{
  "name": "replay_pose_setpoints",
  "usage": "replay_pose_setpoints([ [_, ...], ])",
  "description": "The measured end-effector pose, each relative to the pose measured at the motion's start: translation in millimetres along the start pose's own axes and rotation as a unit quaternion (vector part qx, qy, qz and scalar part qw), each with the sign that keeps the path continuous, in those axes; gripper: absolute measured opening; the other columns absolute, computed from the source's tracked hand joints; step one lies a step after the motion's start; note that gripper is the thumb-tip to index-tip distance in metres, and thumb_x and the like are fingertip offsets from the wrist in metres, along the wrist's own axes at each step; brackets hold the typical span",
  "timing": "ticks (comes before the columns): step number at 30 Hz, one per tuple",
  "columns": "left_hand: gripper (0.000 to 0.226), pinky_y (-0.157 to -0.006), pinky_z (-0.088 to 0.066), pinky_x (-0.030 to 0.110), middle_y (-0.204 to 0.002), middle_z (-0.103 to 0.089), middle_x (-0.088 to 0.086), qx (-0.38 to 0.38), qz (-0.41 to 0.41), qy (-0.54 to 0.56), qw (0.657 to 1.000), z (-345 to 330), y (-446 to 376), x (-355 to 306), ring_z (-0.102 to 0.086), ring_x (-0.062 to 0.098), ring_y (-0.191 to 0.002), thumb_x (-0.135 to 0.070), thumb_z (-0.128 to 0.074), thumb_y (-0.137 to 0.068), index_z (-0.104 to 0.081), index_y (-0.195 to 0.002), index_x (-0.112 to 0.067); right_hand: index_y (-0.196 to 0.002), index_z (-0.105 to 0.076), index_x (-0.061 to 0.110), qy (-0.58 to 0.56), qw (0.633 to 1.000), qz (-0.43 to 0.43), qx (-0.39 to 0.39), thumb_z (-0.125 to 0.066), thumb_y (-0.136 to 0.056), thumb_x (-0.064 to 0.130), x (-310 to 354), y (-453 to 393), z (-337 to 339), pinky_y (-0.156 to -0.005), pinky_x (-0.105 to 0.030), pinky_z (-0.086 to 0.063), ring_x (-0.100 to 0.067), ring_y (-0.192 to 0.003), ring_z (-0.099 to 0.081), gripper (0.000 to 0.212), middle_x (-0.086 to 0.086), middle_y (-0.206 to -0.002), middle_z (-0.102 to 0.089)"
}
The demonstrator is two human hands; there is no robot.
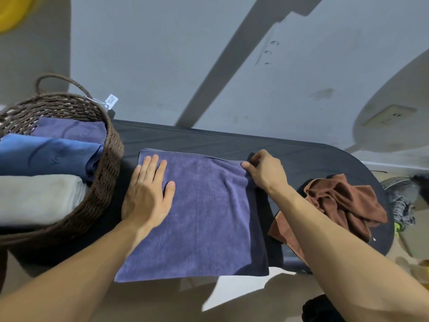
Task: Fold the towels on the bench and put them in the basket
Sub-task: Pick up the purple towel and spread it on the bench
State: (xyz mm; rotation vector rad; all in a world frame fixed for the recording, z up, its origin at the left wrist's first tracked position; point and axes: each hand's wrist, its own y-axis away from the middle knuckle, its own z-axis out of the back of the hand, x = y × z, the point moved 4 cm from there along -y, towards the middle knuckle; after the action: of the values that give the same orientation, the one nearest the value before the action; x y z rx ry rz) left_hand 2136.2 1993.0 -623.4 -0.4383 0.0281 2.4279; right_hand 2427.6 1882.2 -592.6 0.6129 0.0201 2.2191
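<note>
A purple towel (204, 217) lies spread flat on the dark bench (301, 159), its near edge hanging over the front. My left hand (148, 189) presses flat on the towel's left side, fingers straight. At the towel's far right corner my right hand (267, 170) pinches the edge between thumb and fingers. A crumpled brown towel (339, 205) sits on the bench to the right of my right forearm. On the left end stands a woven brown basket (106, 173) holding folded purple, blue and grey towels.
The basket has a loop handle and a white tag (111, 101) at its far rim. A grey wall rises behind the bench. Shoes (401, 198) and clutter lie on the floor past the bench's rounded right end.
</note>
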Motion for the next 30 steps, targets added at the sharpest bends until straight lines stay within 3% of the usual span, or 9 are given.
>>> replay_pose_setpoints([
  [5,0.064,-0.122,-0.014,0.043,-0.157,-0.030,0.015,0.002,0.010,0.025,1.000,2.2,-0.8,-2.8,-0.020,0.027,-0.149,-0.041,-0.030,-0.095,-0.040,-0.146,-0.004,-0.096,-0.061,0.015,0.041,0.994,0.087,0.045,-0.064,-0.092,0.040,7.0,-8.1,0.9,-0.076,-0.036,-0.050,-0.025,-0.088,-0.060,0.025,-0.005,-0.096,-0.064],
  [10,0.043,-0.104,-0.038,0.050,-0.130,-0.059,0.023,-0.064,0.051,0.081,0.993,11.2,-17.4,-4.1,-0.052,0.040,-0.124,-0.026,-0.043,-0.094,-0.065,-0.119,0.002,-0.086,-0.057,0.021,0.031,0.987,0.112,0.110,-0.071,-0.086,0.044,10.4,-13.6,10.8,-0.054,-0.023,-0.040,-0.011,-0.071,-0.060,0.027,0.008,-0.077,-0.062],
  [13,0.024,-0.087,-0.042,0.048,-0.109,-0.063,0.019,-0.086,0.076,0.082,0.990,15.9,-35.2,-2.4,-0.056,0.041,-0.103,-0.018,-0.056,-0.091,-0.067,-0.104,0.000,-0.088,-0.059,0.016,-0.084,0.981,0.128,0.119,-0.079,-0.082,0.036,15.5,-13.9,19.4,-0.061,-0.028,-0.051,-0.017,-0.066,-0.064,0.029,-0.001,-0.076,-0.070],
  [16,0.026,-0.095,-0.043,0.051,-0.116,-0.061,0.025,-0.094,0.042,0.099,0.990,12.0,-47.1,1.5,-0.054,0.045,-0.113,-0.007,-0.060,-0.089,-0.064,-0.112,0.006,-0.098,-0.063,0.011,-0.191,0.966,0.085,0.151,-0.082,-0.080,0.019,11.0,-18.7,16.7,-0.067,-0.035,-0.057,-0.019,-0.064,-0.066,0.027,-0.005,-0.075,-0.070],
  [18,0.036,-0.109,-0.035,0.052,-0.133,-0.053,0.027,-0.070,0.038,0.102,0.992,4.9,-48.5,3.8,-0.045,0.044,-0.130,-0.008,-0.058,-0.092,-0.058,-0.125,0.007,-0.089,-0.068,0.012,-0.191,0.972,0.047,0.127,-0.078,-0.084,0.014,5.9,-24.7,13.4,-0.068,-0.035,-0.059,-0.017,-0.061,-0.066,0.012,-0.005,-0.074,-0.072],
  [21,0.039,-0.114,-0.030,0.049,-0.141,-0.048,0.024,-0.055,0.037,0.089,0.994,-2.1,-46.7,7.1,-0.038,0.040,-0.137,-0.014,-0.055,-0.095,-0.055,-0.131,0.003,-0.080,-0.070,0.017,-0.197,0.977,-0.014,0.078,-0.075,-0.087,0.013,-0.3,-34.3,10.2,-0.072,-0.033,-0.058,-0.014,-0.065,-0.066,0.009,-0.006,-0.079,-0.073],
  [24,0.036,-0.111,-0.033,0.050,-0.138,-0.050,0.024,-0.067,0.036,0.105,0.992,-0.2,-49.2,9.0,-0.042,0.040,-0.134,-0.014,-0.054,-0.096,-0.058,-0.128,0.003,-0.082,-0.069,0.023,-0.163,0.986,-0.011,0.031,-0.072,-0.088,0.016,3.1,-38.0,7.6,-0.078,-0.026,-0.054,-0.009,-0.077,-0.067,0.010,0.004,-0.082,-0.071],
  [27,0.031,-0.103,-0.039,0.051,-0.129,-0.055,0.025,-0.075,0.029,0.108,0.991,5.2,-54.3,9.6,-0.049,0.041,-0.124,-0.011,-0.055,-0.095,-0.063,-0.121,0.004,-0.090,-0.066,0.022,-0.134,0.991,0.014,-0.026,-0.067,-0.090,0.017,12.8,-33.5,7.1,-0.072,-0.018,-0.044,0.001,-0.075,-0.061,0.005,0.013,-0.079,-0.065],
  [30,0.021,-0.087,-0.041,0.048,-0.111,-0.059,0.019,-0.061,0.030,0.062,0.996,15.0,-65.1,12.2,-0.053,0.041,-0.105,-0.014,-0.062,-0.091,-0.068,-0.109,-0.004,-0.101,-0.064,0.016,-0.138,0.989,0.005,-0.056,-0.067,-0.088,0.020,19.2,-29.5,5.5,-0.076,-0.022,-0.046,-0.011,-0.082,-0.063,0.014,0.007,-0.079,-0.064],
])
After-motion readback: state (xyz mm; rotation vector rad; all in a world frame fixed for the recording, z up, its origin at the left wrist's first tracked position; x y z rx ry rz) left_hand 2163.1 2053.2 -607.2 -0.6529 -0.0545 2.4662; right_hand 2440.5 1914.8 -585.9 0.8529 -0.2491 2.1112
